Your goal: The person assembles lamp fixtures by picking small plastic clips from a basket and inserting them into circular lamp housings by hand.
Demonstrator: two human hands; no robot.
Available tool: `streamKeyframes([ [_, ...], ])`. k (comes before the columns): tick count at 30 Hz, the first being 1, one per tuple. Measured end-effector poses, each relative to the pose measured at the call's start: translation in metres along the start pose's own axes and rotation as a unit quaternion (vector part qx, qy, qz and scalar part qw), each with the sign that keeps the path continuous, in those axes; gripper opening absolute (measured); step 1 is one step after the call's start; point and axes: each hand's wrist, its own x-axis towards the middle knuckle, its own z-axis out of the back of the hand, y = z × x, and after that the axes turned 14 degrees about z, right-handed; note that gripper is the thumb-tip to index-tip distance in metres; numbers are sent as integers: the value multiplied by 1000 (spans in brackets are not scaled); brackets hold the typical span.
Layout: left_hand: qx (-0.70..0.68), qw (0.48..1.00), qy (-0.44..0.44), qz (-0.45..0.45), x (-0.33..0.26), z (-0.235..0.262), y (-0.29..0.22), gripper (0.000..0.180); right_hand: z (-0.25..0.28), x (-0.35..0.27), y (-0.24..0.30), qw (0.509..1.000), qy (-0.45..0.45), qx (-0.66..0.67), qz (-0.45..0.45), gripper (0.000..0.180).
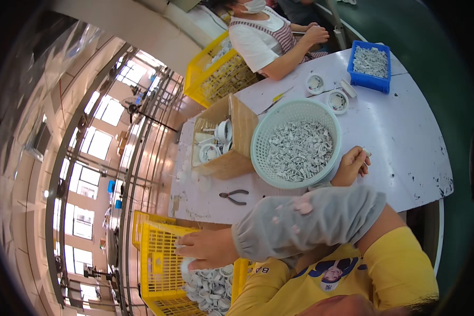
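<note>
My arms cross. My left hand (351, 166) comes out from under the right forearm and rests over the table beside the bowl. Its fingers are curled, pinching a small white plastic piece (367, 153). My right hand (209, 249), in a grey sleeve cover, stretches left over a yellow crate (160, 263). A white round plastic casing (186, 267) shows at its fingers and looks gripped, though the hand partly hides it. White plastic casings (213, 289) fill the crate below. A pale green basket bowl (258, 142) holds many small white parts (300, 150).
A cardboard box (244, 129) with white round casings stands left of the bowl. Pliers (234, 197) lie nearby. Beyond are round assemblies (337, 101), a yellow-handled tool (280, 97) and a blue bin (371, 82). A masked co-worker (268, 45) sits opposite beside another yellow crate (216, 73).
</note>
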Motion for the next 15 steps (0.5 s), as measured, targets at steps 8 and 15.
streamKeyframes([
  [8, 40, 998, -51, 10, 11, 17, 30, 17, 243, -159, -51, 887, -77, -451, -55, 50],
  [15, -5, 999, -28, 16, -6, 6, 1, 18, 323, -262, -90, 663, -104, -525, -523, 56],
])
